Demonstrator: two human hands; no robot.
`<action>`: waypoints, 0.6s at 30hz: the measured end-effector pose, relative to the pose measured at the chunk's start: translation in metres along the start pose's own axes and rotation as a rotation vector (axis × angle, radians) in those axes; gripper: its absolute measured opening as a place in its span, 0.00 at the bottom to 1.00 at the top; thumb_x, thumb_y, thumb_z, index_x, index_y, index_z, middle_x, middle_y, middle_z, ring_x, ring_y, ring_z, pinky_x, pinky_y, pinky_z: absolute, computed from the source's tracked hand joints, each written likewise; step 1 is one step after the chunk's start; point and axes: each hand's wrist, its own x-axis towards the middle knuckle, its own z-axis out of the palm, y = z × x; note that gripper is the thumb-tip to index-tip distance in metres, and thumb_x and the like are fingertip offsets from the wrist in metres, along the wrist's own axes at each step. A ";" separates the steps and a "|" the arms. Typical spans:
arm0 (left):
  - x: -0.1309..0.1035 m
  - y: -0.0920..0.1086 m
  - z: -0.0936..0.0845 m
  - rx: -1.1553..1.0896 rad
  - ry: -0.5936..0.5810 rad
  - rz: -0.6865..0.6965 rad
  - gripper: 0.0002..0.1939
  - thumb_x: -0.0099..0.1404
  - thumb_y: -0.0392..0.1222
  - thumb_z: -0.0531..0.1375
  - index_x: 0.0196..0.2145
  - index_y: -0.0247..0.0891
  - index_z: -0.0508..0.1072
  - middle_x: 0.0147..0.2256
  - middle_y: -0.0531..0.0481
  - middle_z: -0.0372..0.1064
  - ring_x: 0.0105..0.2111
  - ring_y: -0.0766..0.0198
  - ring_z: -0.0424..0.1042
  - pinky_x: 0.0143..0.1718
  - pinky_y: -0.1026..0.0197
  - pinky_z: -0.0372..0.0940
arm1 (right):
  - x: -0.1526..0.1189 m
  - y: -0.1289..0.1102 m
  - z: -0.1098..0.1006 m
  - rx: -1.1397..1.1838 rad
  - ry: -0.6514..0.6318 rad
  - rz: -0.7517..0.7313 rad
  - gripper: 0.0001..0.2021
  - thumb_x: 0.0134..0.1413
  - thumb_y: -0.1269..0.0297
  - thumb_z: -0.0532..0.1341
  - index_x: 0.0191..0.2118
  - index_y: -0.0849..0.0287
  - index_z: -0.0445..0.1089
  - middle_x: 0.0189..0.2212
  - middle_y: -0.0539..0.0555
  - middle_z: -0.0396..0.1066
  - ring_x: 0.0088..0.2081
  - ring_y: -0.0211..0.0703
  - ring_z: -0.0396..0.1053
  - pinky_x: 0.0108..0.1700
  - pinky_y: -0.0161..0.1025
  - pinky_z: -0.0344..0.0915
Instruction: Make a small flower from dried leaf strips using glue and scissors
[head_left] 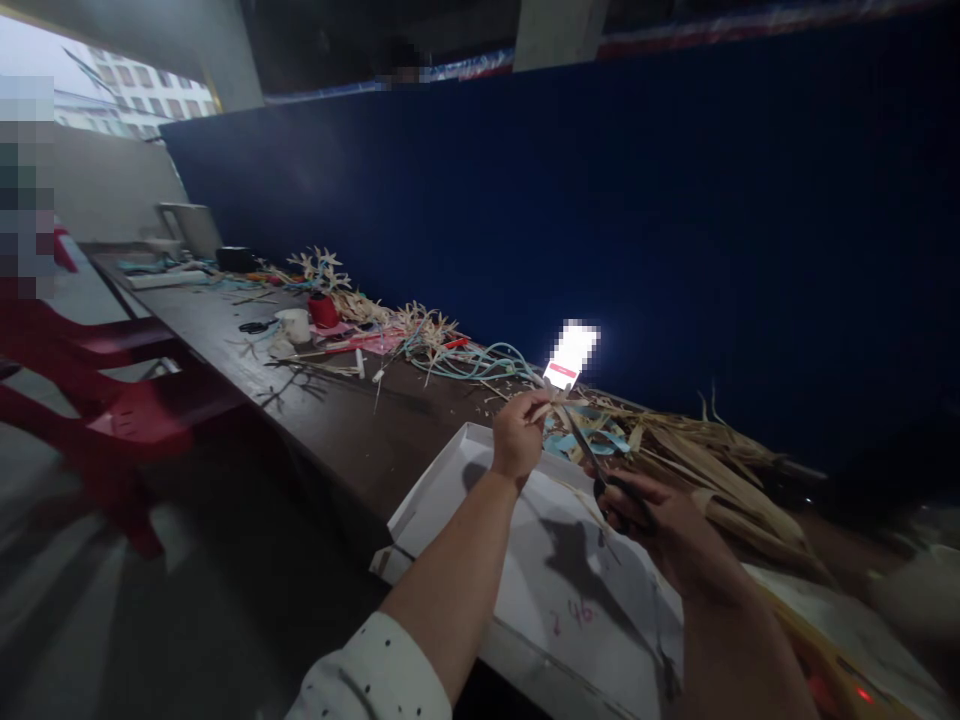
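My left hand (517,437) is closed, thumb and fingers pinching a pale dried-leaf strip (571,403) above the far side of a shallow white cardboard tray (427,488). My right hand (667,525) grips dark-handled scissors (587,445), whose blades point up and left to the strip. Whether the blades touch or cut it is too small to tell. Just beyond my left fingers, a phone (564,368) with a bright, pixelated screen stands tilted. Red handwriting marks the tray floor, where shadows of my hands fall.
Long dried husks (720,470) lie to the right. Pale blue cords (480,362), star-shaped straw pieces (424,325), a red thread spool (322,310), a white cup (294,325) and black scissors (257,327) lie farther left. Red plastic chairs (142,410) stand beside the table; a dark blue partition (675,220) runs behind.
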 end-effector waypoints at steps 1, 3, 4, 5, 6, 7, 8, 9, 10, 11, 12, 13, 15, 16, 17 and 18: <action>0.000 -0.001 0.000 0.003 0.005 0.000 0.10 0.56 0.31 0.58 0.37 0.36 0.75 0.38 0.46 0.74 0.39 0.62 0.72 0.43 0.60 0.65 | 0.000 0.000 0.000 0.004 0.008 0.001 0.21 0.33 0.58 0.73 0.39 0.58 0.77 0.25 0.52 0.70 0.24 0.34 0.62 0.26 0.33 0.58; 0.000 -0.003 0.000 0.000 0.010 -0.001 0.10 0.56 0.31 0.58 0.37 0.36 0.75 0.38 0.46 0.74 0.40 0.62 0.72 0.44 0.59 0.65 | 0.000 0.001 0.000 -0.002 0.023 0.014 0.22 0.32 0.56 0.73 0.38 0.59 0.77 0.25 0.52 0.71 0.24 0.35 0.63 0.26 0.34 0.59; 0.000 -0.003 0.000 -0.003 0.011 -0.002 0.10 0.56 0.31 0.58 0.37 0.36 0.75 0.39 0.46 0.74 0.40 0.62 0.72 0.44 0.60 0.65 | 0.000 0.001 0.000 -0.004 0.032 0.019 0.22 0.32 0.56 0.73 0.38 0.59 0.77 0.25 0.53 0.71 0.24 0.36 0.63 0.26 0.34 0.59; 0.000 -0.003 0.000 -0.007 0.011 -0.005 0.11 0.56 0.31 0.57 0.37 0.36 0.75 0.39 0.45 0.74 0.40 0.62 0.72 0.43 0.60 0.65 | 0.001 0.001 0.000 -0.004 0.038 0.018 0.22 0.32 0.56 0.73 0.38 0.59 0.77 0.25 0.52 0.71 0.23 0.36 0.63 0.26 0.35 0.60; 0.000 -0.003 0.000 -0.011 0.011 -0.012 0.11 0.56 0.31 0.58 0.37 0.36 0.75 0.38 0.45 0.74 0.39 0.62 0.72 0.43 0.60 0.66 | 0.001 0.001 0.000 -0.004 0.036 0.018 0.22 0.32 0.56 0.73 0.38 0.59 0.77 0.25 0.52 0.71 0.24 0.36 0.63 0.26 0.35 0.60; 0.001 -0.002 0.000 -0.012 0.011 -0.023 0.10 0.56 0.31 0.58 0.37 0.36 0.75 0.37 0.46 0.74 0.38 0.62 0.72 0.42 0.61 0.66 | 0.001 0.001 -0.001 -0.002 0.033 0.016 0.22 0.33 0.57 0.73 0.38 0.59 0.77 0.26 0.53 0.71 0.24 0.37 0.64 0.27 0.35 0.60; 0.001 -0.002 0.000 -0.015 0.011 -0.038 0.10 0.56 0.32 0.58 0.36 0.36 0.75 0.36 0.46 0.74 0.37 0.63 0.72 0.41 0.61 0.66 | 0.001 0.002 -0.001 0.000 0.028 0.015 0.22 0.33 0.57 0.73 0.39 0.58 0.77 0.27 0.53 0.72 0.25 0.37 0.64 0.28 0.35 0.61; 0.001 -0.001 0.000 -0.023 0.012 -0.056 0.09 0.56 0.32 0.58 0.36 0.36 0.75 0.35 0.47 0.74 0.36 0.63 0.72 0.40 0.62 0.66 | 0.001 0.002 -0.001 0.001 0.025 0.013 0.21 0.33 0.57 0.73 0.39 0.58 0.77 0.27 0.53 0.72 0.25 0.37 0.64 0.28 0.35 0.61; 0.001 0.000 0.001 -0.036 0.013 -0.077 0.09 0.56 0.32 0.58 0.36 0.36 0.75 0.35 0.48 0.74 0.35 0.64 0.72 0.39 0.62 0.66 | 0.001 0.002 -0.001 -0.002 0.021 0.013 0.22 0.33 0.57 0.73 0.39 0.58 0.77 0.27 0.53 0.72 0.25 0.38 0.64 0.28 0.35 0.61; 0.001 0.000 0.001 -0.051 0.013 -0.096 0.09 0.56 0.33 0.58 0.35 0.36 0.74 0.34 0.49 0.74 0.35 0.64 0.72 0.39 0.63 0.66 | 0.001 0.002 -0.001 -0.006 0.017 0.014 0.22 0.33 0.58 0.73 0.39 0.58 0.77 0.27 0.53 0.72 0.25 0.38 0.64 0.28 0.35 0.60; 0.002 0.001 0.001 -0.068 0.013 -0.113 0.08 0.56 0.33 0.58 0.35 0.36 0.74 0.34 0.49 0.73 0.34 0.65 0.72 0.39 0.63 0.65 | 0.001 0.002 -0.001 -0.006 0.012 0.013 0.22 0.34 0.57 0.72 0.40 0.58 0.77 0.27 0.53 0.72 0.25 0.38 0.64 0.28 0.35 0.60; 0.002 0.001 0.001 -0.084 0.011 -0.126 0.08 0.56 0.33 0.58 0.35 0.36 0.74 0.33 0.49 0.73 0.34 0.65 0.72 0.39 0.63 0.65 | 0.001 0.002 -0.001 -0.003 0.007 0.010 0.22 0.34 0.57 0.72 0.40 0.58 0.76 0.27 0.53 0.72 0.25 0.38 0.64 0.28 0.35 0.60; 0.002 0.001 0.001 -0.111 0.004 -0.142 0.07 0.56 0.33 0.59 0.34 0.36 0.74 0.33 0.50 0.73 0.33 0.65 0.72 0.38 0.63 0.65 | 0.001 0.002 -0.001 0.003 -0.002 0.013 0.22 0.35 0.57 0.72 0.41 0.58 0.76 0.27 0.52 0.71 0.26 0.37 0.64 0.28 0.35 0.60; 0.002 0.000 0.001 -0.121 -0.001 -0.147 0.07 0.56 0.33 0.59 0.34 0.36 0.74 0.33 0.50 0.73 0.33 0.65 0.71 0.38 0.63 0.65 | 0.000 0.002 0.000 0.004 -0.003 0.016 0.22 0.35 0.57 0.72 0.41 0.58 0.76 0.26 0.52 0.71 0.26 0.37 0.64 0.28 0.35 0.60; 0.002 0.000 0.001 -0.131 -0.003 -0.151 0.07 0.56 0.34 0.59 0.34 0.35 0.73 0.32 0.50 0.73 0.33 0.65 0.71 0.38 0.63 0.65 | 0.000 0.001 0.000 0.002 -0.002 0.016 0.22 0.35 0.57 0.72 0.41 0.58 0.76 0.26 0.52 0.71 0.26 0.36 0.64 0.28 0.34 0.60; 0.002 -0.001 0.002 -0.141 -0.006 -0.155 0.07 0.56 0.34 0.59 0.34 0.35 0.73 0.32 0.50 0.73 0.33 0.65 0.71 0.38 0.63 0.65 | -0.001 0.001 0.001 -0.005 -0.003 0.017 0.22 0.35 0.57 0.72 0.41 0.58 0.76 0.26 0.52 0.71 0.26 0.36 0.64 0.28 0.34 0.60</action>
